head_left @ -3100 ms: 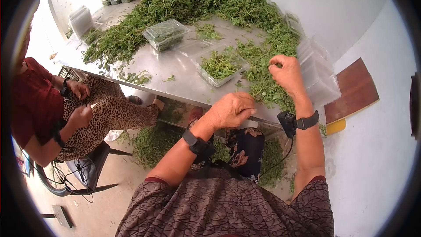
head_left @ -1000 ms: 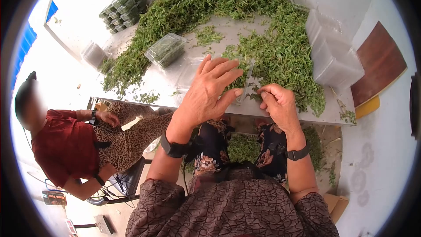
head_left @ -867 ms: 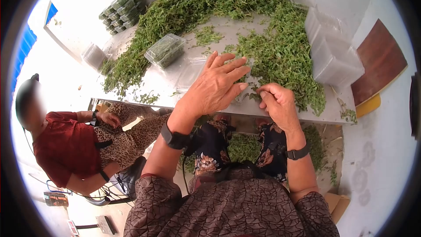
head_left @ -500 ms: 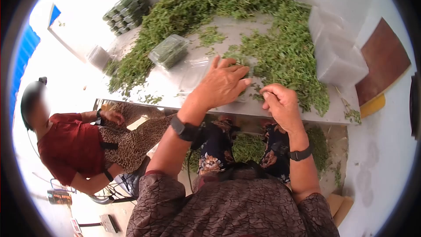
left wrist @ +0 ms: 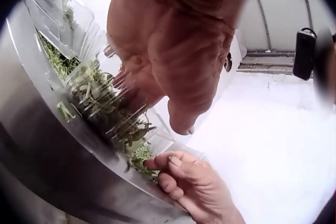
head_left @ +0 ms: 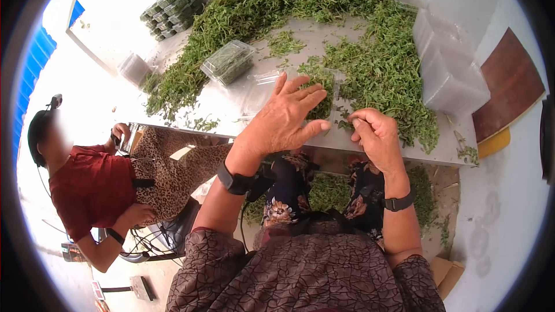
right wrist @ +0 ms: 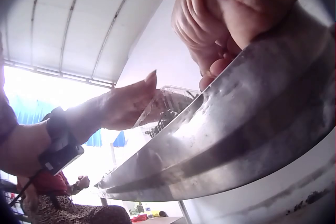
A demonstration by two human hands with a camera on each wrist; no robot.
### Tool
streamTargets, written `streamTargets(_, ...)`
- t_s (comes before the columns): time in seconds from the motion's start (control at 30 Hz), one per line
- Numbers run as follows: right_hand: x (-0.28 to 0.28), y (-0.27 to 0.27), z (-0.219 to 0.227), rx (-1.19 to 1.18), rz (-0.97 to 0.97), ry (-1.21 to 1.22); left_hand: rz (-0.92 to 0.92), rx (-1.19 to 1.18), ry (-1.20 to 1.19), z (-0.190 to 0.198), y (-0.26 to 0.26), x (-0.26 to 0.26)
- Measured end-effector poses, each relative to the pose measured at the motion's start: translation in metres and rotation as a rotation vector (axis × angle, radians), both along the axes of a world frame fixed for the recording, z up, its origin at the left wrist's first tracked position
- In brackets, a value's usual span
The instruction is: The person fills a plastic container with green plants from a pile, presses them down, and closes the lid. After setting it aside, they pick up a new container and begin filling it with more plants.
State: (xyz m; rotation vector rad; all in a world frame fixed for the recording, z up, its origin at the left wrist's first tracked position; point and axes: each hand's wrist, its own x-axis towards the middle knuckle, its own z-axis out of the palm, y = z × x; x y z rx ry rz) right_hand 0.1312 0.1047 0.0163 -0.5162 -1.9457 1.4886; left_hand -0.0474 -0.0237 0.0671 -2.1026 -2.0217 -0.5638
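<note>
Herb tray [head_left: 324,95], a clear plastic one filled with green sprigs, sits near the front edge of the steel worktop [head_left: 231,110], right under the person's left hand [head_left: 283,121]. That hand lies flat over the tray with the fingers straight and spread a bit, palm down on the greens, not curled round anything. From the left wrist view you can see the tray's clear wall [left wrist: 113,111] with stems packed behind it and the palm [left wrist: 173,61] sitting on top.

Right hand [head_left: 376,136] is just beside the tray on its right, fingers curled in with the thumb and fingertips pinched together. It looks like a little sprig is in that pinch, but it's too small to be sure. The right wrist view mostly shows the curled fingers [right wrist: 210,29] against the worktop's edge [right wrist: 236,129], so no help there.

Further out: the tray's open lid [head_left: 260,89] lies flat to its left. A closed clear box of herbs [head_left: 228,60] sits beyond that, well apart from the hands. A big heap of loose herbs [head_left: 300,0] curves across the back and right side of the worktop, coming down close to the right hand. A stack of empty clear trays [head_left: 454,72] stands at the right end, and packed boxes [head_left: 173,3] are stacked at the far left corner. Another person in a red top [head_left: 89,188] sits off to the left.
</note>
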Motion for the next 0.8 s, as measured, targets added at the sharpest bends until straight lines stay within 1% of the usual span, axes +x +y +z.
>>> streamTargets(0.03, 0.0, -0.001, 0.001, -0.013, -0.002, -0.002, 0.0, 0.005, -0.002, -0.004, 0.001, 0.0)
streamTargets(0.1, 0.0, -0.001, 0.003, -0.014, -0.007, -0.007, 0.049, -0.063, 0.012, -0.01, 0.006, 0.0)
streamTargets(0.17, 0.0, -0.001, 0.002, -0.051, 0.0, -0.006, 0.053, -0.064, 0.02, -0.012, 0.008, 0.0)
streamTargets(0.33, 0.0, -0.002, 0.003, -0.004, -0.008, -0.012, 0.074, -0.08, 0.0, -0.01, 0.006, 0.001)
streamTargets(0.4, 0.001, -0.001, 0.002, -0.005, -0.011, -0.01, 0.087, 0.123, -0.057, -0.012, 0.001, 0.001)
streamTargets(0.43, 0.0, -0.001, 0.001, -0.005, -0.006, -0.011, 0.084, 0.128, -0.058, -0.01, -0.002, 0.0)
streamTargets(0.5, 0.0, 0.0, 0.0, 0.004, 0.0, -0.018, 0.084, 0.003, 0.009, -0.004, -0.008, 0.001)
streamTargets(0.53, 0.0, -0.001, 0.0, -0.019, 0.0, -0.021, 0.082, 0.011, 0.004, -0.004, -0.009, 0.003)
streamTargets(0.6, 0.0, -0.002, 0.001, -0.032, -0.007, -0.031, 0.09, -0.115, -0.005, -0.004, -0.009, 0.008)
streamTargets(0.63, 0.0, -0.004, 0.003, -0.047, -0.009, -0.032, 0.081, -0.1, -0.013, -0.005, -0.008, 0.009)
streamTargets(0.67, 0.0, -0.004, 0.004, -0.059, -0.015, -0.034, 0.114, -0.073, -0.013, -0.006, -0.008, 0.009)
streamTargets(0.7, 0.0, -0.002, 0.002, -0.046, -0.006, -0.021, 0.147, -0.046, -0.017, -0.008, -0.006, 0.009)
streamTargets(0.73, 0.0, -0.001, 0.001, -0.027, -0.016, -0.033, 0.136, -0.029, -0.029, -0.01, -0.005, 0.01)
streamTargets(0.8, 0.0, -0.002, 0.0, -0.021, -0.003, -0.015, 0.115, 0.199, 0.064, -0.016, -0.004, 0.014)
